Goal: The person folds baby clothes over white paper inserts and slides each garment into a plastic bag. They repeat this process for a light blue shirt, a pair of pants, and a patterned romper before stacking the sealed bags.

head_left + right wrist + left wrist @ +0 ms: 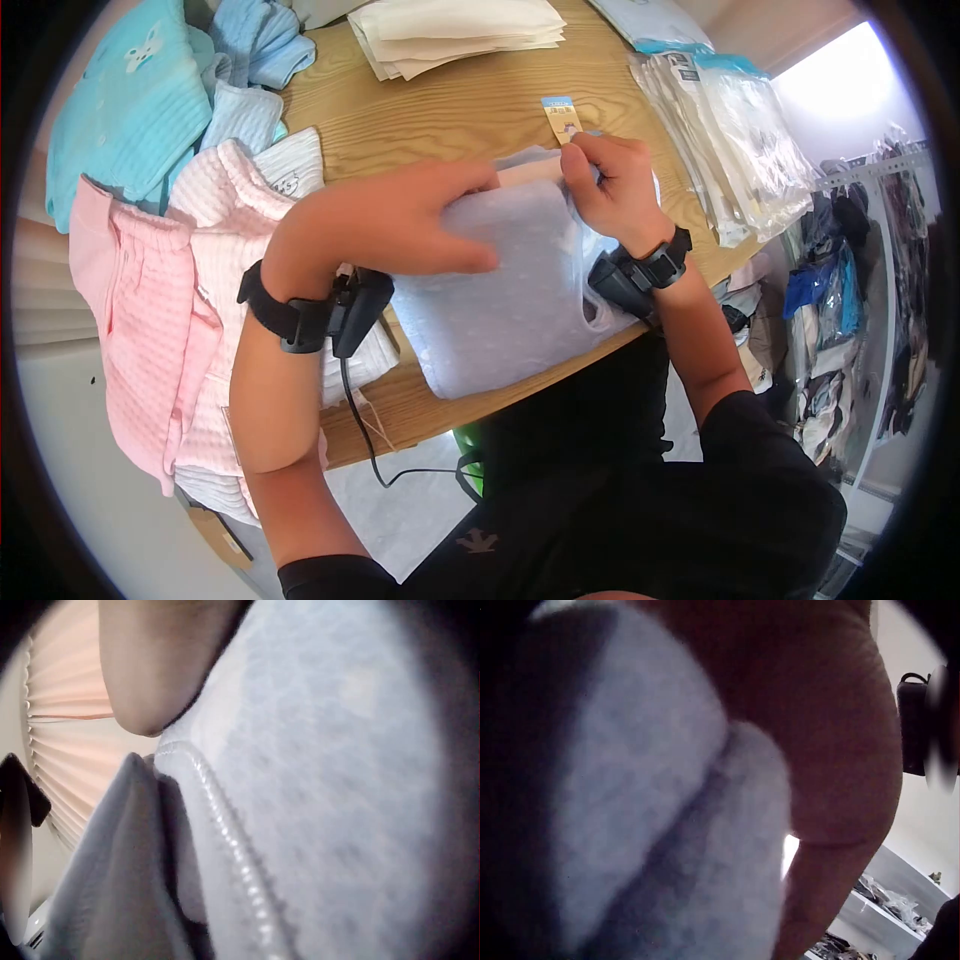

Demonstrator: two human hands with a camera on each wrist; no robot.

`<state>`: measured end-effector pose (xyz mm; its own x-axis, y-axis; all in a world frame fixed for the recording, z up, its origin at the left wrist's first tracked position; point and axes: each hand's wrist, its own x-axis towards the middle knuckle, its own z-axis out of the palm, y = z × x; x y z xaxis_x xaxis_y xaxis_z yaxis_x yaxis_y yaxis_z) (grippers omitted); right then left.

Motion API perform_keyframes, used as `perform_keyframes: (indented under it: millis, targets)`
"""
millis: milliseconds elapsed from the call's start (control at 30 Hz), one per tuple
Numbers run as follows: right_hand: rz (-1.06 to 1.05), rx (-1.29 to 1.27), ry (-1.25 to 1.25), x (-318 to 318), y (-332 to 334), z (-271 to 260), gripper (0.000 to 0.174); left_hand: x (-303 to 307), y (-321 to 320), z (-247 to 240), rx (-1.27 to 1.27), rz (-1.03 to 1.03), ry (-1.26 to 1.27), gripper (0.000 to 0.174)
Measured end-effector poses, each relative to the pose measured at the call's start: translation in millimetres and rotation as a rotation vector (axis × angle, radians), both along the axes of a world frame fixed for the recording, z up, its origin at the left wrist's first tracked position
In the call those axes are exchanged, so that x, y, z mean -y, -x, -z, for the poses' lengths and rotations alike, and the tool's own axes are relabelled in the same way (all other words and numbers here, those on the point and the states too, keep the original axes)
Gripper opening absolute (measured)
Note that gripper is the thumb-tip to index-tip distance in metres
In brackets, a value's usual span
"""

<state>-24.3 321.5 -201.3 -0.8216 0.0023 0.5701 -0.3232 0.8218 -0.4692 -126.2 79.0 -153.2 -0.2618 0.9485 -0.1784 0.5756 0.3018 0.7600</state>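
Observation:
A pale grey-blue garment (490,300), folded into a thick square, lies at the table's front edge. My left hand (385,220) grips its upper left part, thumb across the top face and other fingers at the far edge. At the upper right corner, my right hand (620,185) has its fingers curled around the fabric. A paper hang tag (562,118) sticks out just beyond the right fingertips. Thick fabric folds (645,765) rise close to the palm in the left wrist view. The right wrist view shows a shiny seam (232,855) along the cloth and a finger (154,682) above it.
Pink garments (150,330) and turquoise clothing (130,110) are piled on the left. Cream paper or flat bags (455,35) lie at the back. Clear-bagged items (730,140) are stacked at the right. A black cable (355,410) hangs from the left wrist camera.

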Motion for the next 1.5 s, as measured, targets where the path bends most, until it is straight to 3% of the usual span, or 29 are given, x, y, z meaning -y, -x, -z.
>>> perform_keyframes:
  millis: [167,267,367,467,567,767,867,1067,1167,1267,1367,1500]
  targets:
    - [0.01,0.043,0.005,-1,1,2,0.022,0,7,6,0.158,-0.035,0.055,0.045]
    - [-0.015,0.223,-0.025,0,6,2,0.028,0,13,11,0.183,-0.087,0.148,0.047]
    - [-0.023,0.252,-0.063,3,10,3,0.034,-7,7,17,-0.038,-0.229,0.392,0.052]
    - [-0.038,0.319,-0.092,-14,5,-15,0.036,-3,9,20,-0.03,-0.154,0.369,0.059]
    - [0.009,0.462,-0.143,-26,0,-15,0.036,-3,11,5,0.187,-0.061,0.339,0.061]
    - [-0.006,0.473,-0.149,-26,2,-13,0.038,0,7,20,0.571,-0.071,0.272,0.062]
    - [-0.039,0.396,-0.119,-26,4,-6,0.041,0,10,21,0.542,-0.077,0.304,0.065]
    - [0.028,0.385,-0.106,-28,5,1,0.04,-2,-2,23,0.843,0.063,0.162,0.07]
    - [0.039,0.357,-0.141,-26,5,3,0.04,-7,-7,31,0.706,0.126,0.085,0.069]
    - [0.039,0.377,-0.105,-26,4,2,0.036,-6,10,37,0.447,0.037,0.298,0.065]
    - [0.007,0.466,-0.166,-25,2,-2,0.032,-1,14,23,0.36,0.014,0.325,0.058]
    - [-0.151,0.448,-0.068,-19,-8,-17,0.035,-5,8,18,0.198,-0.059,0.401,0.052]
